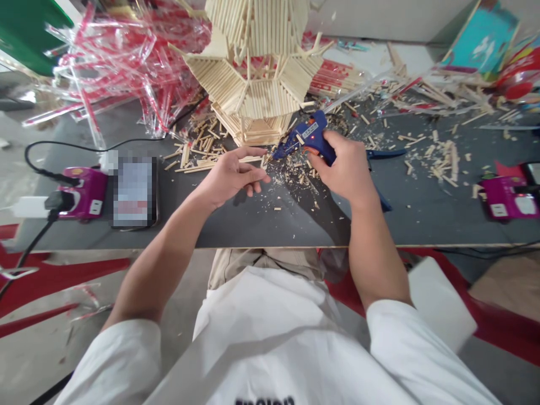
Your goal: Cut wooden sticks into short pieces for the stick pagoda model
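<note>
In my right hand (343, 166) is a blue hot glue gun (314, 135) with a small red light lit on its side; my fingers wrap its handle and trigger. Its nozzle points left, towards the fingertips of my left hand (234, 177). Those fingers pinch what looks like a short piece of wooden stick (263, 161), close to the nozzle tip. Just behind both hands stands a tiered pagoda-like model (270, 98) built of thin wooden sticks, its top cut off by the frame.
Loose sticks (202, 138) and offcuts (441, 160) litter the grey table (253, 228). Red-and-clear plastic wrappers (139, 62) pile up at the back left. A phone (134, 191) lies beside a purple power strip (86, 191) with cables. Blue-handled pliers (386, 153) lie partly behind my right hand.
</note>
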### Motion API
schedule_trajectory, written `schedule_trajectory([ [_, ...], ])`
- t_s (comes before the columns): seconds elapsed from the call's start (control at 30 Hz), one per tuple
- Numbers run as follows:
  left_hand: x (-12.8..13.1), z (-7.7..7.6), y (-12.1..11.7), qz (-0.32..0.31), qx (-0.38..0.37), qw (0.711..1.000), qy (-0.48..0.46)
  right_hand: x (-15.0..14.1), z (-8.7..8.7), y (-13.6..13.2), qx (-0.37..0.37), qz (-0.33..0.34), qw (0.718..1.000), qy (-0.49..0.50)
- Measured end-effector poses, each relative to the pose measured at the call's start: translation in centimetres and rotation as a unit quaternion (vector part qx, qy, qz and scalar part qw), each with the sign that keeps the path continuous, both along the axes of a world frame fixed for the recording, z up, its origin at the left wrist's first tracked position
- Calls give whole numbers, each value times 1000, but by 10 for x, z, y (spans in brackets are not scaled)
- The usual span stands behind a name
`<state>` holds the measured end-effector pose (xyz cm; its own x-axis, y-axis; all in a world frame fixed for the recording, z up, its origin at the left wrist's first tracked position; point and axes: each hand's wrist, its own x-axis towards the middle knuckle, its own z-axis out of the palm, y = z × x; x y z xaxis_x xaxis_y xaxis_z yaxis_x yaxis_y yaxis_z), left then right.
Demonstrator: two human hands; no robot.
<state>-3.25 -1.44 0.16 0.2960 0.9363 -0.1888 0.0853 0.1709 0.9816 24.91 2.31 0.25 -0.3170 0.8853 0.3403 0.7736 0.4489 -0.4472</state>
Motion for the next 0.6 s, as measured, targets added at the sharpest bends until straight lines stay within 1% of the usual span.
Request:
schedule_trajectory([
  [0.23, 0, 1, 0, 6, -6, 1000, -16, 0, 1, 0, -10, 0, 1000, 10],
  [0.6, 1, 1, 0, 4, -2, 1000, -6, -1, 2, 0, -14, -10, 1000, 18],
])
